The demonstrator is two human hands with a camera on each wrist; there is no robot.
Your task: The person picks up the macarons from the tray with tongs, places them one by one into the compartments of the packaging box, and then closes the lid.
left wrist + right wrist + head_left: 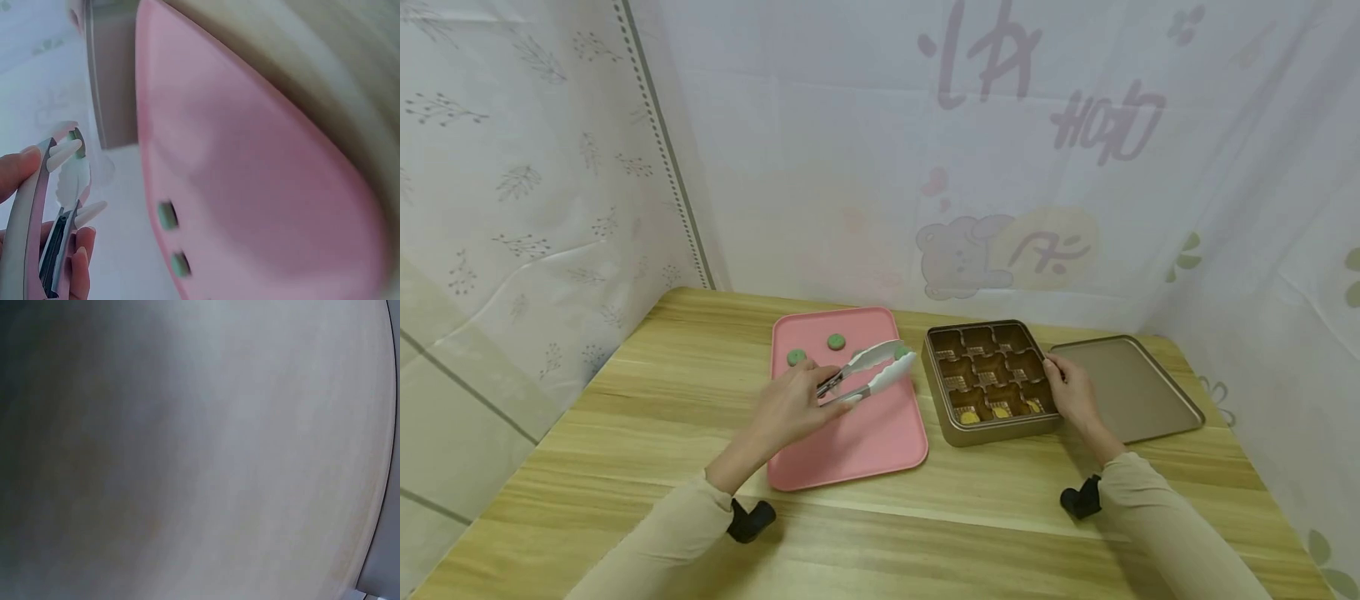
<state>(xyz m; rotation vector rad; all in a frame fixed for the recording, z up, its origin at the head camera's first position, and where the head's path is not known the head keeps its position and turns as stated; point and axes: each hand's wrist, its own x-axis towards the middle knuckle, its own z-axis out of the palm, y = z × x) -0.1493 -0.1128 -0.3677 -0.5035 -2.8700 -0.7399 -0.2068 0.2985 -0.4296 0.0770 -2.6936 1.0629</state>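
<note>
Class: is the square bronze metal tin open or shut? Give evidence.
Open. The tin shows uncovered brown square compartments, and its flat bronze lid lies beside it.

"Where is a way running through?"
"At the bottom centre of the head view, bare tabletop is stretching between the two sleeves."
"And between the pink tray and the tin?"
"Only a thin strip is showing mid-frame; the left hand is holding tongs that are crowding it."
"Right of the tin?"
"The right hand is gripping that wall, and the lid is lying just beyond."
</note>
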